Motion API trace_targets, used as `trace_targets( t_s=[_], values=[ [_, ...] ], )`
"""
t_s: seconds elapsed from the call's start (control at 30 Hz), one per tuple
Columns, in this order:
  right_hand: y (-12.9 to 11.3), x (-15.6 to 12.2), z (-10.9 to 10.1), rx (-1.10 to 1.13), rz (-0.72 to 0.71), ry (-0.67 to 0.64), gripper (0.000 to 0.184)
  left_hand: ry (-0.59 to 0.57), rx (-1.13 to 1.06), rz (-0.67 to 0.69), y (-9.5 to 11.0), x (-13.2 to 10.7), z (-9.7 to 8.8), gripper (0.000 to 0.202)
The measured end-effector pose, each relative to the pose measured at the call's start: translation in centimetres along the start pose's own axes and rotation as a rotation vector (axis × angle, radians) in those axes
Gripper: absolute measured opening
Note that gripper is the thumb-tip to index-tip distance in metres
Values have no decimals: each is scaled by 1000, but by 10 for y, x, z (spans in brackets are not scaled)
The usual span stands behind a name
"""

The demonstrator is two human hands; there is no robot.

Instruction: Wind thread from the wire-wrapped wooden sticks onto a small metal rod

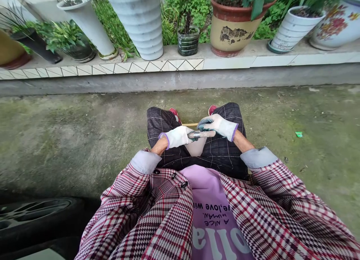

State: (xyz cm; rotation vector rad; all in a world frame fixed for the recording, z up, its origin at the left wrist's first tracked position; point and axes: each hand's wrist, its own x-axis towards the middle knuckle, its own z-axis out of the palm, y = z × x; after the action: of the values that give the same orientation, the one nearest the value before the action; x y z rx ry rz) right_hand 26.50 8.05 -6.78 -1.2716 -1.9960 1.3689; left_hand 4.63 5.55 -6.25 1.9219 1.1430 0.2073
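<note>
My left hand, in a white glove with a purple cuff and grey-green palm coating, is closed around a short bar-like tool. The tool has a silvery wrapped part near the fingers and a dull grey end pointing right; its exact kind does not show. Just beyond it, my right hand wears a matching glove, its fingers curled at the end of a thin yellow stick. The stick runs left, behind the tool, above my lap. Below the hands, a pale beige surface shows between my knees.
Potted plants, including a tan pot and a tall white pot, line a tiled ledge ahead. A vehicle wheel stands at lower left. A green wrapper lies on the concrete ground.
</note>
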Motion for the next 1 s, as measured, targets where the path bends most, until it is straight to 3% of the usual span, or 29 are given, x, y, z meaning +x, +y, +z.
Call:
trace_targets(
  t_s=[0.1, 0.17, 0.27, 0.4, 0.53, 0.7, 0.77, 0.87, 1.0],
  values=[
    [3, 1, 4, 67, 63, 71, 20, 0, -158, 16, -2, -2, -7, 23],
    [1, -1, 10, 68, 88, 70, 21, 76, -243, -22, -6, -1, -9, 20],
    [-6, -6, 22, 7, 50, 12, 21, 172, -205, -68, -13, 2, -9, 18],
    [-11, -11, 35, -189, -81, -46, 18, 183, 155, -103, -15, 8, -7, 17],
    [-11, -13, 38, -378, -184, -70, 22, 172, 620, -206, -15, 9, 10, 24],
    [-9, -11, 19, -530, -151, -56, 22, 11, 870, -67, -11, 5, 34, 30],
    [-5, -8, 8, -500, -106, -30, 21, -50, 868, -10, -7, 4, 34, 30],
    [4, -2, -5, -396, -61, 33, 21, -36, 790, 42, -1, 1, 21, 29],
    [11, 4, -7, -202, -21, 80, 20, 73, 385, 93, -2, -1, 1, 28]
  ],
)
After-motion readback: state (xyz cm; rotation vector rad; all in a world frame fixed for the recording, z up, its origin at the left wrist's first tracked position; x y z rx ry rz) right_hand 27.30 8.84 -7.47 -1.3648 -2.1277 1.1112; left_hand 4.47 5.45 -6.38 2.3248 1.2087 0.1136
